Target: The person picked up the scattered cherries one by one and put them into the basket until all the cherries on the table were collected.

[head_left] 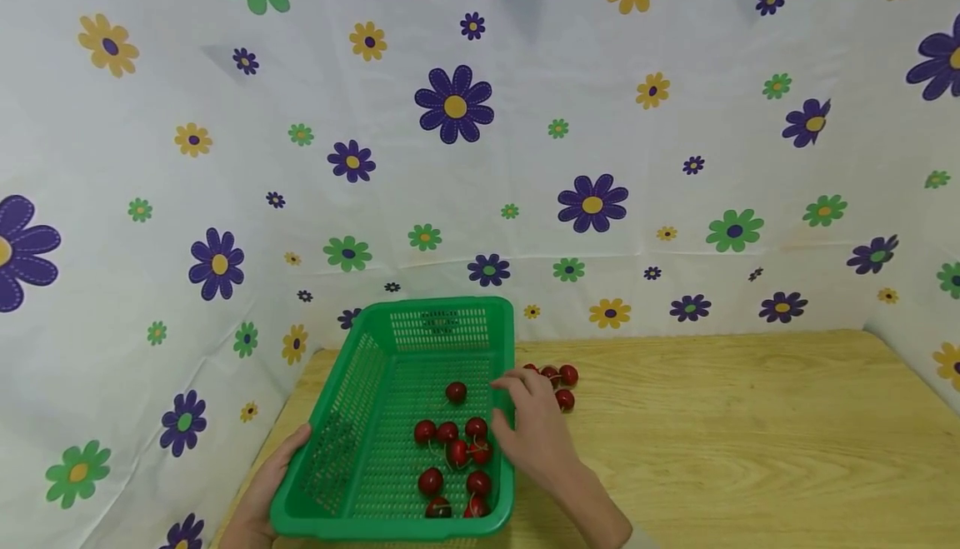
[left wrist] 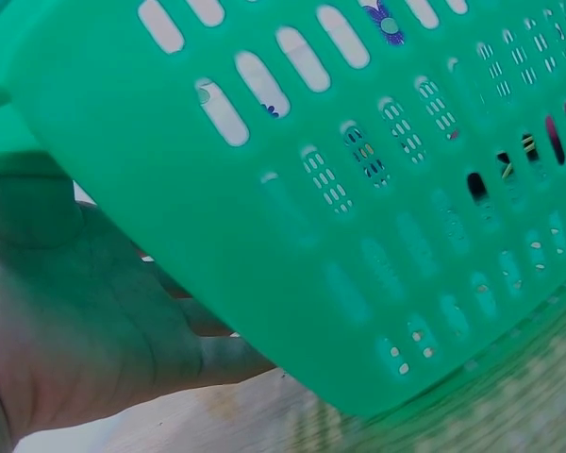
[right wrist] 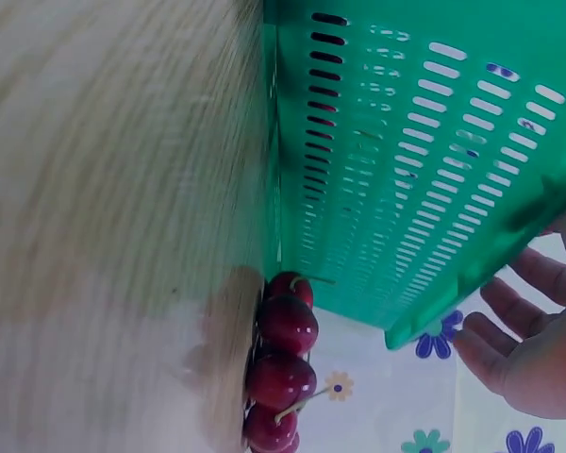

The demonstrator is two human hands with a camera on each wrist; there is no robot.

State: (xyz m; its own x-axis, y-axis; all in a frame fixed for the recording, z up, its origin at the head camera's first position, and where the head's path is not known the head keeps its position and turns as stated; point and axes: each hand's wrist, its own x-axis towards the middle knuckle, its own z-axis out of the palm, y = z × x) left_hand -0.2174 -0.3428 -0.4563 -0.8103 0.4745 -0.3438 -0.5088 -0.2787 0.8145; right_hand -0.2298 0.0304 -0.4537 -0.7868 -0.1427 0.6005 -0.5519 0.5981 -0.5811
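Observation:
A green plastic basket (head_left: 352,526) with slotted walls stands on the wooden table. My left hand (head_left: 264,489) holds it by the left side near the front corner, thumb at the rim; the left wrist view shows the palm (left wrist: 85,311) against the outer wall, some fingers hidden behind. Several red cherries (head_left: 457,452) with stems lie inside, mostly along the right and front. At the right rim is my right hand (head_left: 534,428), fingers loosely bent over the edge. Nothing shows between those fingers (right wrist: 519,307) in the right wrist view. More cherries (right wrist: 288,326) lie outside, beside the basket.
The cherries outside (head_left: 567,375) sit just right of the basket, partly behind the right hand. Wooden tabletop (head_left: 735,432) stretches away to the right. A white cloth with printed flowers (head_left: 525,157) hangs behind the table and at both sides.

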